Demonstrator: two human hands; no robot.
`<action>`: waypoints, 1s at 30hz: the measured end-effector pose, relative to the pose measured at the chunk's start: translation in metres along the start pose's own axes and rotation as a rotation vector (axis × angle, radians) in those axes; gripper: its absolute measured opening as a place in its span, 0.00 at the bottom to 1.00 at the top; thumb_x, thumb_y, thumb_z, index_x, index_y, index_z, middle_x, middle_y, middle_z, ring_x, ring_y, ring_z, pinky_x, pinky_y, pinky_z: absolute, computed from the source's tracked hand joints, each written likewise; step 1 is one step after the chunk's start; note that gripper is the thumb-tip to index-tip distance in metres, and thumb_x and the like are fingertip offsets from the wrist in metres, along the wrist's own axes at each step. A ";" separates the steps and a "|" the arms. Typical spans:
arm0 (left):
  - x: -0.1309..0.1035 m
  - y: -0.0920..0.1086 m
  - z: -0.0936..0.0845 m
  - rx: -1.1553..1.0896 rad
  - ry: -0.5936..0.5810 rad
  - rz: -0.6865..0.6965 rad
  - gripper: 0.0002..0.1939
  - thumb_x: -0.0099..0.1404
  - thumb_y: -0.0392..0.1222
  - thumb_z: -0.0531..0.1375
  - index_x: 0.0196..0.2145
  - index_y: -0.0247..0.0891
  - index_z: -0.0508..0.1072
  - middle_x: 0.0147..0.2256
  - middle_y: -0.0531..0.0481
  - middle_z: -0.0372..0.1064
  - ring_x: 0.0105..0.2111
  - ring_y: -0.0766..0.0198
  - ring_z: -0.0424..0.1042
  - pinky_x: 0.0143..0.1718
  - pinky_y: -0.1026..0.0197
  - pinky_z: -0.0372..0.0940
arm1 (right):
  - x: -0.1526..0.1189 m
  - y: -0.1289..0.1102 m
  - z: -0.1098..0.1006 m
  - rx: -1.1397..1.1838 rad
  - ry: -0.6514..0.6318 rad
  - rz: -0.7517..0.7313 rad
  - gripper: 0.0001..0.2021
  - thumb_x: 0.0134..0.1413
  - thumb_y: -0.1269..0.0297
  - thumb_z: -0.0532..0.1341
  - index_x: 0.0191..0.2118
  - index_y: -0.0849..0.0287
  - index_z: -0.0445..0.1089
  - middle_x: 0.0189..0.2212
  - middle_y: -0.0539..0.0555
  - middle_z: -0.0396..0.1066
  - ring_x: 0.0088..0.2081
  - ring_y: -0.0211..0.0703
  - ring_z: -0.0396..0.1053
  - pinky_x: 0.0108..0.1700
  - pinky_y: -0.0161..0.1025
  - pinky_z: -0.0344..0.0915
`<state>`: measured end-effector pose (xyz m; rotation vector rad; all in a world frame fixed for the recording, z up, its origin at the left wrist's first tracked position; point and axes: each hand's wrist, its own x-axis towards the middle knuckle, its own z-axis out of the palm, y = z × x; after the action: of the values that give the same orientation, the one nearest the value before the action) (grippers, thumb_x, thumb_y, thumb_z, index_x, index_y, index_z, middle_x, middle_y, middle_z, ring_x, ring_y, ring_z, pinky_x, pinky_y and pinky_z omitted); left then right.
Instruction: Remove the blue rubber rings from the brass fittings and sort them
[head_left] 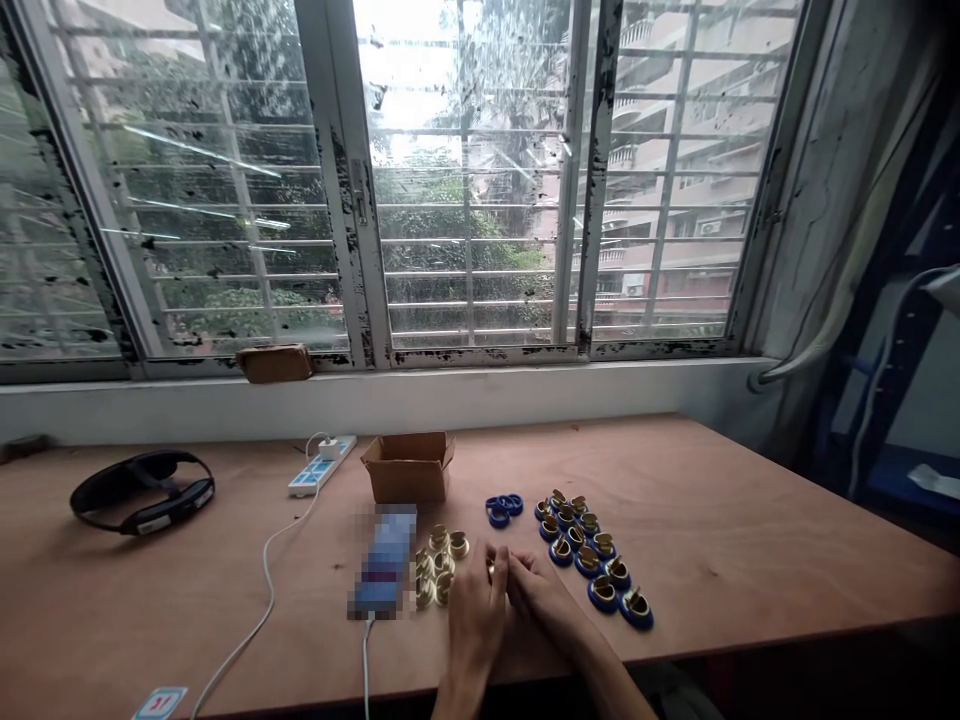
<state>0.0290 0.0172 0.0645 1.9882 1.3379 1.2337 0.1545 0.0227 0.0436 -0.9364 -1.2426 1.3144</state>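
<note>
My left hand (478, 595) and my right hand (541, 592) meet above the table, fingertips pinched together. A bit of a small gold-coloured metal piece (491, 569) shows at my left hand's fingers; the rest is hidden. What my right hand's closed fingers grip cannot be made out. Just left of my hands lies a cluster of loose gold metal pieces (439, 562), partly covered by my left hand. Beyond my hands are several blue rings (499, 516). Right of my right hand, gold pieces set in blue rings (589, 562) stand in slanting rows.
A phone (386, 560) with a white cable lies left of the loose pieces. Behind it stands an open cardboard box (407, 478). A power strip (322, 467) and a black headset (154, 495) are farther left on the wooden table (750, 520). Barred windows line the back.
</note>
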 end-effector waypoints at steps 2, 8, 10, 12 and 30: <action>0.000 -0.003 0.002 0.064 0.024 0.008 0.21 0.76 0.54 0.46 0.37 0.41 0.73 0.33 0.44 0.77 0.35 0.52 0.77 0.35 0.57 0.63 | -0.001 -0.002 0.000 0.019 -0.003 0.018 0.32 0.55 0.31 0.61 0.24 0.60 0.66 0.14 0.43 0.54 0.17 0.30 0.48 0.21 0.33 0.42; 0.001 -0.016 0.006 0.074 0.102 0.010 0.22 0.75 0.50 0.45 0.36 0.41 0.76 0.36 0.41 0.79 0.39 0.51 0.78 0.41 0.55 0.67 | -0.006 -0.013 0.003 -0.056 -0.030 -0.015 0.33 0.58 0.33 0.59 0.18 0.59 0.61 0.12 0.45 0.56 0.16 0.31 0.51 0.22 0.34 0.45; 0.001 -0.017 0.006 0.044 0.074 -0.013 0.23 0.75 0.51 0.44 0.34 0.41 0.74 0.33 0.42 0.78 0.36 0.51 0.78 0.39 0.55 0.66 | -0.005 -0.013 0.004 -0.049 -0.046 -0.011 0.31 0.58 0.34 0.61 0.20 0.58 0.61 0.12 0.44 0.56 0.16 0.31 0.51 0.22 0.33 0.44; 0.002 -0.018 0.006 0.015 0.044 -0.040 0.23 0.75 0.51 0.44 0.32 0.42 0.71 0.29 0.44 0.76 0.32 0.52 0.76 0.36 0.56 0.65 | -0.004 -0.010 0.003 -0.015 -0.055 0.010 0.29 0.56 0.35 0.63 0.23 0.58 0.62 0.14 0.43 0.56 0.16 0.31 0.50 0.21 0.33 0.44; 0.006 -0.027 -0.005 -0.400 -0.057 -0.165 0.15 0.69 0.49 0.52 0.47 0.39 0.67 0.42 0.44 0.72 0.44 0.51 0.73 0.49 0.50 0.66 | -0.012 -0.019 -0.002 -0.279 -0.063 -0.148 0.17 0.56 0.50 0.69 0.34 0.62 0.78 0.25 0.49 0.68 0.29 0.38 0.60 0.32 0.35 0.55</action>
<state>0.0116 0.0334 0.0490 1.5911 1.1001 1.2433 0.1609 0.0090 0.0602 -0.9812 -1.5415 1.0789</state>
